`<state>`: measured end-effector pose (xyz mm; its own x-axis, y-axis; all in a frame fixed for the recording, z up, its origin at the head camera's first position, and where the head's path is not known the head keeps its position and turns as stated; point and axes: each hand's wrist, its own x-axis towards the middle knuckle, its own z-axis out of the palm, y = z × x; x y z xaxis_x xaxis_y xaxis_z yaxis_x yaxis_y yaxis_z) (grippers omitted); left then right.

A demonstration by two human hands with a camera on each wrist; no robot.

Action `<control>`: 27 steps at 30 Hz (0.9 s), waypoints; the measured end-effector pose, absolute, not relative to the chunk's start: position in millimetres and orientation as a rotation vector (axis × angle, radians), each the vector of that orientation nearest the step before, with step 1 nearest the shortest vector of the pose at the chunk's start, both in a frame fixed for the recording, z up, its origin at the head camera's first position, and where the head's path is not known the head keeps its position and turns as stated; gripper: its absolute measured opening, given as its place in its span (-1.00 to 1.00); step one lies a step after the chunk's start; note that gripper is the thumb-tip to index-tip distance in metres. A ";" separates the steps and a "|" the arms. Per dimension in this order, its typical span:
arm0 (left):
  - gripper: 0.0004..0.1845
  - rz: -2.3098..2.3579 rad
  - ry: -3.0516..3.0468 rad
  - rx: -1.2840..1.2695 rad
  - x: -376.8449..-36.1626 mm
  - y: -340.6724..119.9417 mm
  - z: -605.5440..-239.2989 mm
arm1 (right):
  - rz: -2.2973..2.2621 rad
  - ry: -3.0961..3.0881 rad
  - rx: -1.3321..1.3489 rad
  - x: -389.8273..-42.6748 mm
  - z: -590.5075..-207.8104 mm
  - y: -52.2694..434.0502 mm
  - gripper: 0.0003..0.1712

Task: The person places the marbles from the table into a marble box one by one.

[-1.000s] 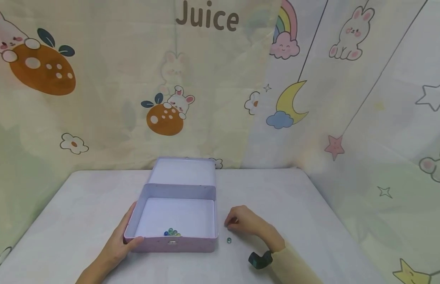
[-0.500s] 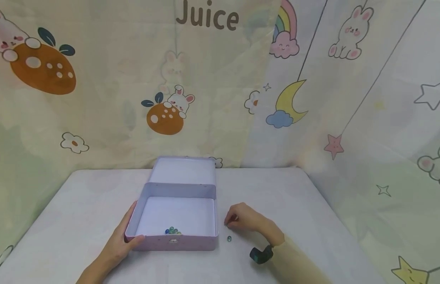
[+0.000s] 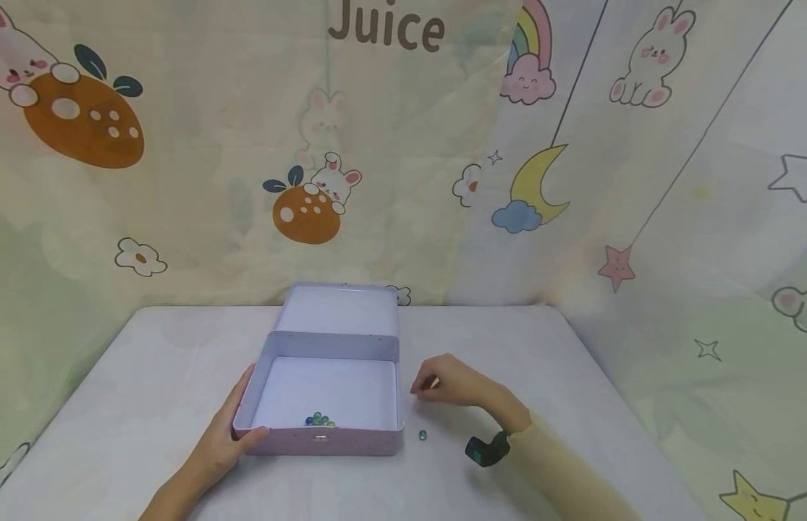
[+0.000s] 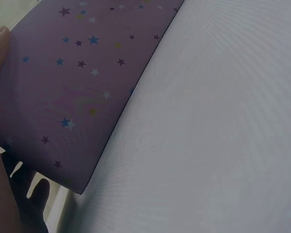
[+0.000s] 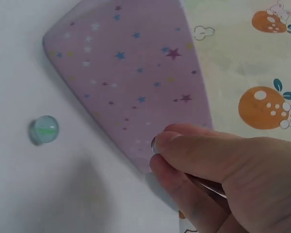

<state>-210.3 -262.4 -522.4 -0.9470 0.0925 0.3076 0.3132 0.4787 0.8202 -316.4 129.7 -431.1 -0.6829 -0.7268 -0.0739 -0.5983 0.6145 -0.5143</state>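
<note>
An open lilac tin box (image 3: 360,443) with printed stars stands on the table, its lid (image 3: 338,310) tipped back behind it. Several glass marbles (image 3: 320,420) lie together inside, near the front wall. My left hand (image 3: 221,434) grips the box at its front left corner, thumb on the front and fingers along the left side. Just right of the box and above the table, my right hand (image 3: 450,382) pinches a marble (image 5: 154,145), mostly covered by the fingertips. One more marble, clear with a green streak (image 5: 46,129), lies on the table below the right hand.
The white-covered table (image 3: 507,340) reaches back to a patterned cloth backdrop (image 3: 403,145). A dark device (image 3: 488,450) is strapped to the right wrist, next to a pale yellow sleeve (image 3: 566,470).
My right hand has risen slightly off the table with the pinched marble. The left hand stays on the box, and the loose marble stays where it lay.
</note>
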 end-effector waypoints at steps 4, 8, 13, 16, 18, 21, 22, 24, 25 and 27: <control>0.02 -1.470 -2.502 -0.352 -210.4 -262.1 -522.5 | -0.665 2.557 -1.032 -317.8 -418.5 125.4 -0.86; 0.02 -1.479 -2.503 -0.346 -210.5 -262.4 -521.9 | -0.675 2.550 -1.044 -319.3 -407.3 119.8 -0.89; 0.02 -1.478 -2.502 -0.348 -210.7 -262.3 -521.3 | -0.677 2.531 -1.075 -322.1 -399.0 110.3 -0.89; 0.02 -1.487 -2.505 -0.348 -210.9 -261.6 -520.9 | -0.680 2.506 -1.108 -325.4 -396.6 104.2 -0.87; 0.03 -1.489 -2.512 -0.341 -210.8 -261.3 -521.0 | -0.685 2.492 -1.120 -327.3 -393.5 99.7 -0.86; 0.02 -1.491 -2.523 -0.331 -210.3 -261.2 -520.9 | -0.672 2.486 -1.126 -330.7 -389.4 93.2 -0.85; 0.02 -1.492 -2.525 -0.327 -210.3 -261.3 -520.9 | -0.663 2.487 -1.128 -331.5 -388.0 90.8 -0.84; 0.02 -1.495 -2.527 -0.325 -210.4 -261.6 -520.9 | -0.645 2.487 -1.139 -333.1 -386.3 85.9 -0.84; 0.02 -1.496 -2.526 -0.326 -210.5 -261.9 -520.9 | -0.633 2.488 -1.145 -334.1 -386.5 83.5 -0.84; 0.02 -1.504 -2.523 -0.328 -210.6 -262.3 -521.1 | -0.619 2.481 -1.149 -335.4 -387.1 78.2 -0.84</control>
